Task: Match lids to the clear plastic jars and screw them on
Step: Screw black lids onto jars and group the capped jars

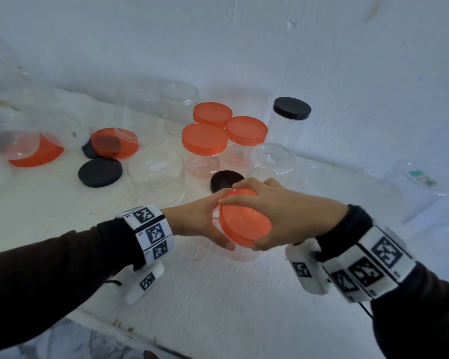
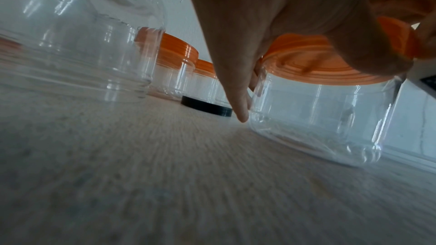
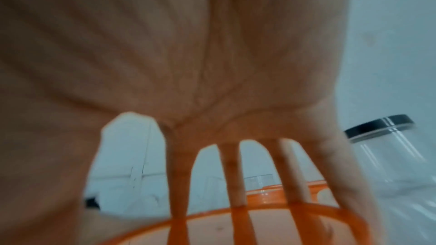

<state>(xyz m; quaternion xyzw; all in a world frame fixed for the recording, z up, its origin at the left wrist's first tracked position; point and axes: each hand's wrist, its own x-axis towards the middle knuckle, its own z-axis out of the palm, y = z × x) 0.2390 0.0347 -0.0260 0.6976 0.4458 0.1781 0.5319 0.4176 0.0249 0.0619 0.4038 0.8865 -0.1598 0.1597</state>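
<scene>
Your right hand fingers curl over the orange lid, near tabletop centre; your left hand grips the jar at its 9 o'clock. Seat the lid level, then twist.

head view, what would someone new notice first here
First, both hands meeting near the table's front: the right hand spreads its fingers over an orange lid on a clear jar, while the left hand holds the jar's side. Behind stand three orange-lidded jars and a tall black-lidded jar; loose black lids lie to the left.
</scene>
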